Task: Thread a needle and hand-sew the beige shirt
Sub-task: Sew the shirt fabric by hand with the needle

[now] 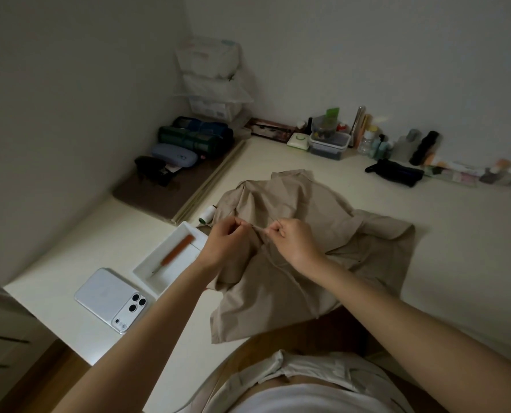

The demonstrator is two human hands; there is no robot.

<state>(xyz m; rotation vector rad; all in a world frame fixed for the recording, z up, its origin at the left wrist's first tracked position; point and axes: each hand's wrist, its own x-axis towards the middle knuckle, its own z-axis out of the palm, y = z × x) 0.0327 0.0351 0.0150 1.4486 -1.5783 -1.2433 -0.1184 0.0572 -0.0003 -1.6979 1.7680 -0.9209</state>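
Beige shirt (293,201) overhanging table (442,263) edge at 6 o'clock
Left hand (223,244), right hand (296,242) pinch one thread (255,227); tray (178,263) at 9 o'clock, bare table at 3

Shirt (307,210) on table (427,234); tray (182,257) left of it; phone (111,296) before tray; spool (206,214) behind.

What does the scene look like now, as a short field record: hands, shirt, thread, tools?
beige shirt: crumpled on table, near edge hanging off
left hand: pinches a thin strand above the shirt
right hand: pinches the strand's other end
needle: too small to tell
thread spool: lying beside shirt's left edge
tray: left of shirt, holds orange-handled tool
phone: face down, left of tray
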